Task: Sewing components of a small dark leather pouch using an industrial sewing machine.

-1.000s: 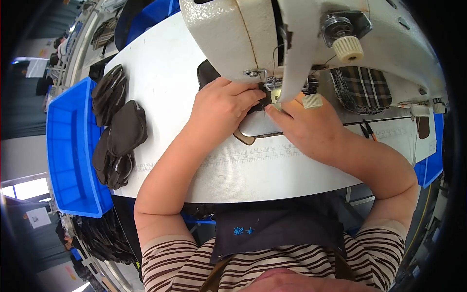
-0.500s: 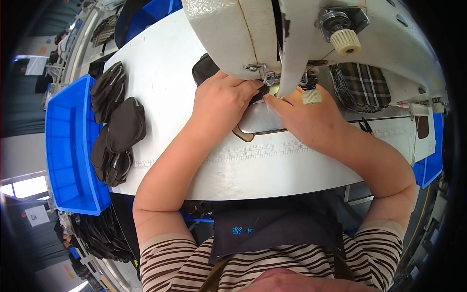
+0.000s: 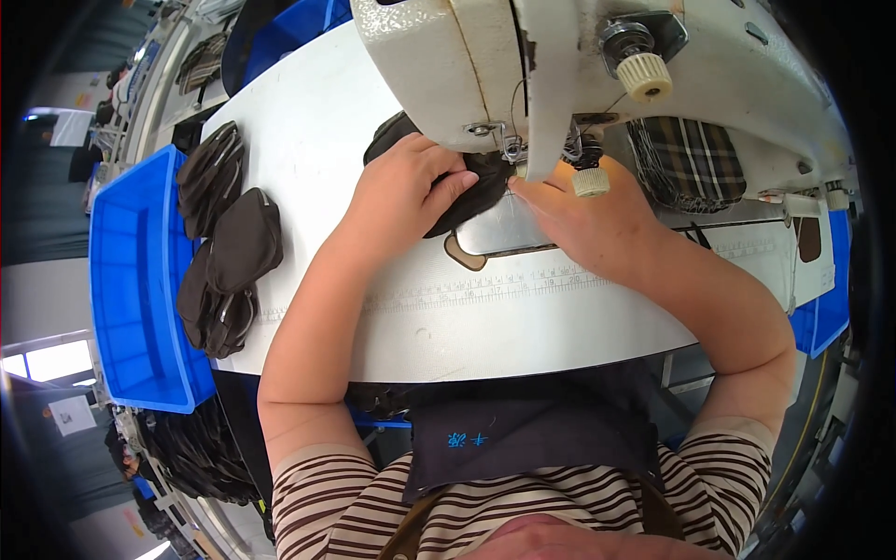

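Under the head of a white sewing machine (image 3: 439, 70) lies a dark fabric pouch (image 3: 474, 194), partly hidden by the machine and my hands. My left hand (image 3: 397, 191) is closed on the pouch's left part, its thumb lying across the fabric. On the other side of the presser foot (image 3: 511, 147), my right hand (image 3: 597, 215) has its thumb tip at the pouch's right edge. The machine's front parts hide most of the right fingers. Beneath the pouch's near edge is the shiny metal needle plate (image 3: 499, 229).
Several dark pouches (image 3: 245, 241) lie at the table's left, beside a blue bin (image 3: 140, 280). A plaid fabric stack (image 3: 689, 163) sits under the machine arm. Dark-handled snips (image 3: 697, 236) lie by my right wrist. A printed ruler (image 3: 485, 291) crosses the white table (image 3: 448, 341).
My left hand has drawn back leftward from the needle, thumb now apart from the presser foot. More of the pouch shows, spread toward me. My right hand has stayed nearly in place.
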`<action>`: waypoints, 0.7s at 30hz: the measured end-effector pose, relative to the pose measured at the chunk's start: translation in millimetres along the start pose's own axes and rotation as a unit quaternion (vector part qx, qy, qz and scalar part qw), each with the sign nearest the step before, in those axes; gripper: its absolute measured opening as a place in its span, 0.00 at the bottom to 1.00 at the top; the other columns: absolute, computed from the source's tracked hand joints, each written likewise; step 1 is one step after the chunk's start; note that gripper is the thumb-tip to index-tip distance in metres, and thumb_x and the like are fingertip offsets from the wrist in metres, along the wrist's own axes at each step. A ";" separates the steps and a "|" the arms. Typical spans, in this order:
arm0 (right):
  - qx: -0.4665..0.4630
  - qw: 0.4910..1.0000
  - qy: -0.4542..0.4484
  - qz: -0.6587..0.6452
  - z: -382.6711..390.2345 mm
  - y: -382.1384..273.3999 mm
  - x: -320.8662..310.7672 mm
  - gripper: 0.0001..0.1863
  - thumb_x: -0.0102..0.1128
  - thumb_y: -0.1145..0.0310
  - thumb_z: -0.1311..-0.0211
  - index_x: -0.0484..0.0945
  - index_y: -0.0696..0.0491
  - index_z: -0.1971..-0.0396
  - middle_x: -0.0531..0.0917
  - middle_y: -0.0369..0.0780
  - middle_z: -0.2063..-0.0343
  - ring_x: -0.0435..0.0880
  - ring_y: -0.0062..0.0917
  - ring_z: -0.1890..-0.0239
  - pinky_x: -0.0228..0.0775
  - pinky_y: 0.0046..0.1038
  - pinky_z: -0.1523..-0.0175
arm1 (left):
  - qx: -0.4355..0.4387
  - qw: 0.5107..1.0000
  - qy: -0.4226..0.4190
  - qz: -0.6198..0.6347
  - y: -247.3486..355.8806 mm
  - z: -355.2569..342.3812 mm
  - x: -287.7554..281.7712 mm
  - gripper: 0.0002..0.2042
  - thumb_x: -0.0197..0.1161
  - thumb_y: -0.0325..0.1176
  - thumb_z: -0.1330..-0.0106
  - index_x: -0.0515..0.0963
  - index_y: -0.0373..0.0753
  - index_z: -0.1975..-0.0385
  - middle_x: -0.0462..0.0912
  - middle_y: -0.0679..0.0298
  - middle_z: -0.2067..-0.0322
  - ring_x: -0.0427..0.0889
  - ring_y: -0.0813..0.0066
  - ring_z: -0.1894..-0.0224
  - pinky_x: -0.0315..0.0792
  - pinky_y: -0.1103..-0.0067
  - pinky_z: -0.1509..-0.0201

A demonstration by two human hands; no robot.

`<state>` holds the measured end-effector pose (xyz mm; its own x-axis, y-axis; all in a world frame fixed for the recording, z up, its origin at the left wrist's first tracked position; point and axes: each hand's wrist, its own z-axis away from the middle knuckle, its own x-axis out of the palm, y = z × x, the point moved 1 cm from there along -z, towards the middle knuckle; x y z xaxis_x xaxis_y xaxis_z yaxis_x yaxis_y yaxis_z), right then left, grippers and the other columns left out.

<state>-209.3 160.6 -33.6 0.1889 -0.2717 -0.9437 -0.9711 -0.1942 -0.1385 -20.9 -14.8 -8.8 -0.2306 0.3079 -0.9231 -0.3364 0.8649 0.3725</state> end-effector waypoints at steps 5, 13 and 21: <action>-0.009 1.000 0.011 -0.003 4.0 4.1 5.6 0.23 0.70 0.69 0.41 0.86 0.48 0.44 0.83 0.38 0.71 0.82 0.34 0.63 0.74 0.34 0.58 | -0.103 0.977 -0.091 0.161 10.7 0.9 -16.6 0.18 0.78 0.42 0.40 0.76 0.39 0.63 0.80 0.61 0.63 0.80 0.58 0.59 0.77 0.67 0.54; -0.045 0.998 0.021 -0.030 0.9 -0.4 5.2 0.25 0.69 0.71 0.43 0.85 0.48 0.43 0.85 0.39 0.65 0.83 0.33 0.65 0.75 0.35 0.59 | 0.069 0.997 0.041 0.008 19.8 13.1 -12.9 0.14 0.74 0.33 0.42 0.77 0.40 0.60 0.83 0.62 0.62 0.83 0.60 0.56 0.78 0.69 0.55; -0.033 0.999 0.002 0.032 -6.2 -17.5 5.1 0.25 0.64 0.73 0.39 0.83 0.43 0.41 0.77 0.35 0.69 0.82 0.33 0.64 0.78 0.34 0.67 | -0.189 0.954 -0.140 0.184 19.5 -1.9 -27.7 0.14 0.72 0.34 0.40 0.81 0.40 0.57 0.83 0.60 0.64 0.84 0.59 0.57 0.80 0.67 0.55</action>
<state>-190.5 156.8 -34.2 0.1279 -0.2884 -0.9489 -0.9696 -0.2376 -0.0584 -22.8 -7.3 24.2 -0.1623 0.7031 -0.6924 -0.5973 0.4885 0.6361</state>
